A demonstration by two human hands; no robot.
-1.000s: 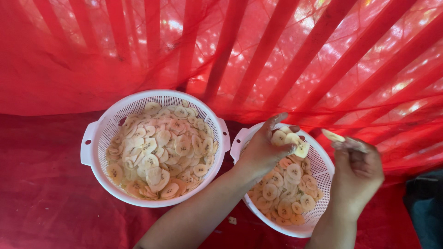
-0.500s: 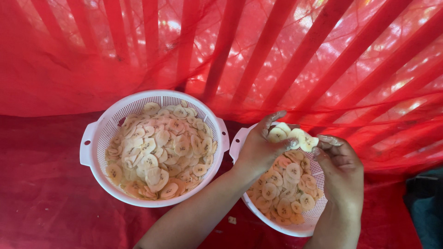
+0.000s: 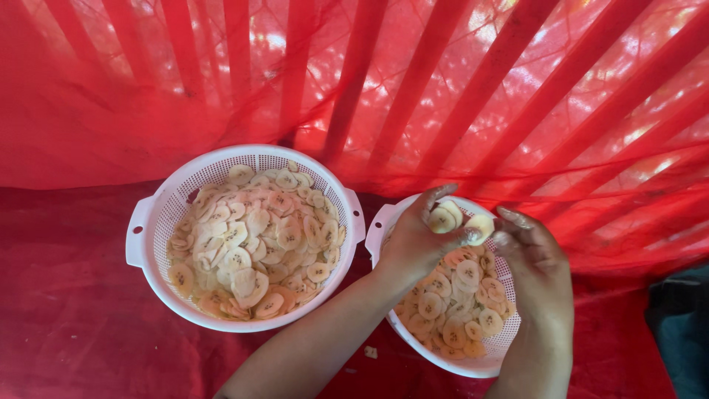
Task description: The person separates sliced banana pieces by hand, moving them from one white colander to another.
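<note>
Two white perforated colander baskets stand side by side on a red cloth. The larger left basket is full of pale round banana slices. The smaller right basket also holds slices. Above the right basket, my left hand grips a small stack of slices between thumb and fingers. My right hand is close beside it, its fingertips touching a slice at the edge of that stack.
Red netting with darker red stripes rises behind the baskets. A red cloth covers the surface. A small pale scrap lies on the cloth between my arms. A dark object sits at the right edge.
My right hand has moved left, in to my left hand, and now touches the slices there. My left hand has stayed over the right basket.
</note>
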